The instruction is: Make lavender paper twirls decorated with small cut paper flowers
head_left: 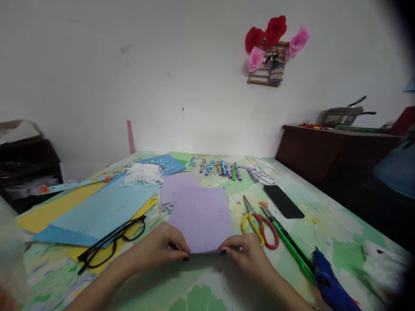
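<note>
A sheet of purple paper (202,218) lies before me, its near edge pinched at both corners and raised slightly off the table. My left hand (168,244) grips the near left corner between thumb and fingers. At the near right corner, my right hand (243,250) holds the same sheet in a similar pinch. Behind it, partly covered, is another purple sheet (177,181). Scissors (258,224) with yellow and red handles rest just beyond my right hand. Black-framed glasses (113,242) lie left of my left hand, on yellow and blue paper.
Blue sheets (106,207) and a heap of white string (142,173) are at the left. Small rolled paper pieces (223,168) line the back. To the right lie a phone (283,201), a green cutter (293,246) and a blue glue gun (332,280). Paper scraps litter the patterned tablecloth.
</note>
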